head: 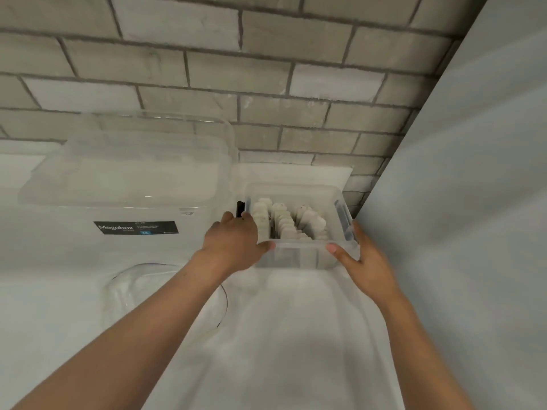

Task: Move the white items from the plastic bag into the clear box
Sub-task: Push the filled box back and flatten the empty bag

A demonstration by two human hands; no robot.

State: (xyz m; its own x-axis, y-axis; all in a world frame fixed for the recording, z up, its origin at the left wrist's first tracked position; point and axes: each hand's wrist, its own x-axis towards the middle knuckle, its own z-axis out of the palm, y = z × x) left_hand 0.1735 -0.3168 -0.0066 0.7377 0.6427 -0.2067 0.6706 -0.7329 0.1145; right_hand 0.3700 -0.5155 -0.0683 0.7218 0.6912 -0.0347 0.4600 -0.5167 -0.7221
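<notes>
Head view: the left grip [233, 241], a bare hand, clasps the left side of the box [296, 257], fingers curled over its rim and thumb pressed on the near wall. The right grip [365, 261] clasps the right side the same way, thumb on the near wall and fingers wrapped round the far corner. So both grips are closed on the 1 box, which sits between them near the back of the white worktop [296, 335]; whether it rests there or is lifted I cannot tell. The white items [284, 223] stand packed on edge in rows inside the box. The bag [133, 288] lies crumpled on the worktop, left of the left forearm and apart from the box. Behind the bag stands a larger lidded tub [133, 179] with a dark label [136, 227]. A brick wall [236, 69] runs along the back, and a grey panel [473, 202] closes the right side.
</notes>
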